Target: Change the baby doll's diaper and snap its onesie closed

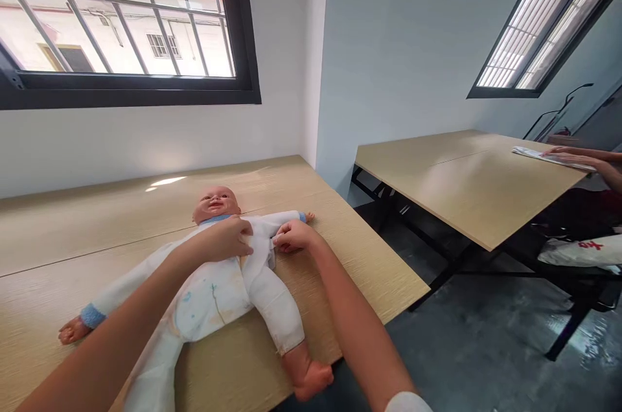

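A baby doll (217, 202) lies on its back on the light wooden table (379, 269), head toward the wall and arms spread. It wears a white top (262, 225) with blue collar and cuffs, and a white diaper (207, 308) with faint blue-green marks covers its lower body. My left hand (233, 238) rests on the doll's chest, fingers bent and closed on the front of the top. Beside the doll's flank, my right hand (294, 235) pinches a white edge of the top. The exact grip of the fingertips is partly hidden.
A barred window (126, 23) is above the table. Across a gap to the right stands a second wooden table (461, 179), where another person's hands (578, 156) rest on a white cloth (544, 156). A white bag (578, 252) lies on a bench there.
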The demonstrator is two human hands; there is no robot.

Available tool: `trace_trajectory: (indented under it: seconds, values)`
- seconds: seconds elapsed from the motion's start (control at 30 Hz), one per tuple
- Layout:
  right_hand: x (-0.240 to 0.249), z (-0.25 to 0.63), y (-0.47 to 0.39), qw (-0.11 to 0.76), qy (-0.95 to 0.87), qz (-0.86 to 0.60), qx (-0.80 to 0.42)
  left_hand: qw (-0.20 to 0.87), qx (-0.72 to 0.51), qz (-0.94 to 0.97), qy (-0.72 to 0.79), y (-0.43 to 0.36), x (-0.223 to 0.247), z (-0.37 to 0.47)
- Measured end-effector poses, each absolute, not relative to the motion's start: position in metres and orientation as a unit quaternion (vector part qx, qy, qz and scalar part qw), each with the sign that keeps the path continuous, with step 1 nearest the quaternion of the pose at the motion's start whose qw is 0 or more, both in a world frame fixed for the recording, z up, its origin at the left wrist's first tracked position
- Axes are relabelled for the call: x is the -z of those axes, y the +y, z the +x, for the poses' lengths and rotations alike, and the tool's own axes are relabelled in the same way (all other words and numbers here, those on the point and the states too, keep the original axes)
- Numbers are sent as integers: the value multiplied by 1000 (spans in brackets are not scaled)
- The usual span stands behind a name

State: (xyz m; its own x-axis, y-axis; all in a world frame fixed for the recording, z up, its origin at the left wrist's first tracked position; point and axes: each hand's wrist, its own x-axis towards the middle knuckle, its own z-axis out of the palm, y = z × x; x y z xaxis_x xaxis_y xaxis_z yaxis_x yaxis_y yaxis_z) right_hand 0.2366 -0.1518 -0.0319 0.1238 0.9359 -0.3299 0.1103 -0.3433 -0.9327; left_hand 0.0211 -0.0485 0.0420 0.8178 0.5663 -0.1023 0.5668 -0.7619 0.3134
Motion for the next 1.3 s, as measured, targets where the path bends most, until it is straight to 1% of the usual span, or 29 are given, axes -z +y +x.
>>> trace_trajectory:
  seconds: [0.07, 0.13, 0.2, 0.33, 0.47, 0.57, 0.63, 0.73, 0.87, 1.03, 1.17, 1.3]
  values:
    - [32, 237, -151, 392, -415, -638, -516, 189, 51, 939, 284, -46, -46, 28]
    - [32, 237, -151, 386, -420, -639, -516, 213, 57, 941, 255, -48, -47, 31]
    - [30, 236, -150, 381, -426, -637, -516, 205, 17, 949, 240, -52, -41, 32]
    - [27, 235, -152, 362, -442, -640, -514, 118, -107, 957, 244, -66, -13, 29]
    - [23, 237, -156, 330, -471, -639, -511, 52, -161, 956, 239, -77, 8, 28]
    - [20, 238, -159, 307, -492, -633, -513, 14, -133, 967, 218, -83, 6, 30]
    - [20, 238, -160, 293, -503, -629, -516, 13, -96, 979, 181, -85, 3, 33]
    - [20, 241, -161, 277, -514, -624, -520, 36, -75, 987, 140, -84, 1, 34]
    - [23, 246, -160, 257, -530, -611, -529, 82, -104, 980, 151, -71, 2, 34]
    - [28, 251, -157, 247, -547, -594, -537, 83, -2, 983, 162, -63, -12, 43]
    - [31, 251, -155, 250, -546, -589, -540, 104, 33, 990, 94, -65, -21, 52]
    - [34, 250, -152, 247, -543, -590, -544, 125, 17, 991, 50, -63, -22, 57]
